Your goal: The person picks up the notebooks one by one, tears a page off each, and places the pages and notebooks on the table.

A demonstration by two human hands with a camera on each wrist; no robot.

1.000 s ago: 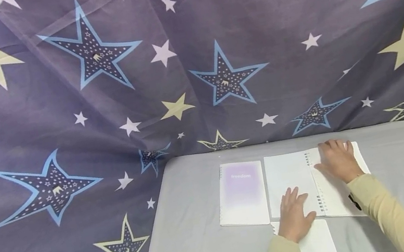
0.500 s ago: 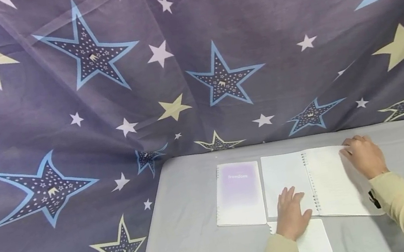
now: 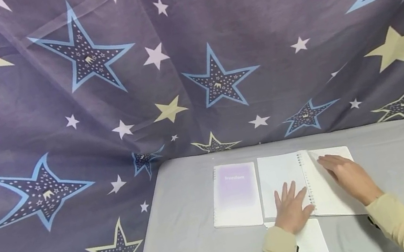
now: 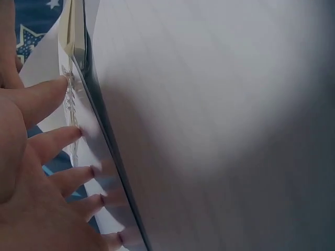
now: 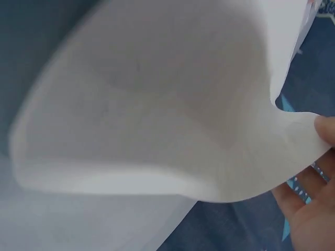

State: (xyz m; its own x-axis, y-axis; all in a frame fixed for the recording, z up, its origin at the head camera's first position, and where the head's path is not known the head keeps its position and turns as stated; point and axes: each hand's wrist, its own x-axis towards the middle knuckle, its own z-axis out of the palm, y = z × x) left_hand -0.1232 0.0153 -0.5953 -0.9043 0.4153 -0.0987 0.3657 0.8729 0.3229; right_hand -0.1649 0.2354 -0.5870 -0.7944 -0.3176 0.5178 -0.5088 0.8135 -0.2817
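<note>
A spiral-bound notebook [image 3: 280, 171] lies spread on the grey surface, blank on its left side. My left hand [image 3: 292, 212] rests on that left side near the coil, fingers spread and fairly straight; the left wrist view shows the fingertips [image 4: 99, 171] touching the paper. Over the right side, my right hand [image 3: 350, 176] pinches a white page [image 5: 157, 120] near its corner, thumb on one face. The page bends up in a curve away from the sheets below, which partly show under it.
A closed notebook with a purple "freedom" cover [image 3: 236, 194] lies to the left. Another white notebook [image 3: 312, 246] sits nearer the body, partly under the left forearm. A star-patterned cloth [image 3: 162, 83] hangs behind the grey surface [image 3: 186, 219].
My right hand went out to the notebook's right edge, then came back left with a page lifted in its fingers. My left hand stays on the left side, its fingers now more spread.
</note>
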